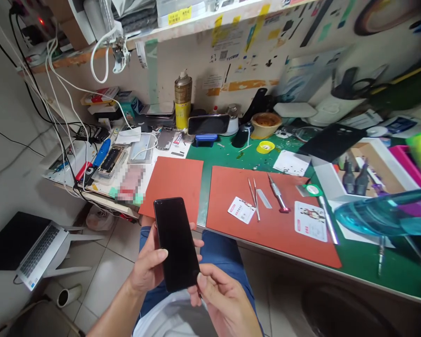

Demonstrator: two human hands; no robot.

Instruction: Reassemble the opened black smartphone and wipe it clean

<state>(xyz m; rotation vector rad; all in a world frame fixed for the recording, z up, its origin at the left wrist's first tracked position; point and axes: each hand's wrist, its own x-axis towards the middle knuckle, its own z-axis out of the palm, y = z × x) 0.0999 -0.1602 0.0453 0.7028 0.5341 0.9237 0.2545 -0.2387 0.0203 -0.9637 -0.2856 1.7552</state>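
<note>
A black smartphone with a dark screen is held upright over my lap, just off the bench's front edge. My left hand wraps around its left side, thumb resting along the screen edge and fingertips showing past the right edge. At the lower right corner my right hand pinches the phone between thumb and fingers. Beyond it on the orange mat lie tweezers, a small screwdriver and two printed cards, one a white card.
A second orange mat lies at left. Behind stand a yellow spray can and a propped phone. A blue transparent bottle and a tool box are at right. White cables hang at left; a laptop sits below.
</note>
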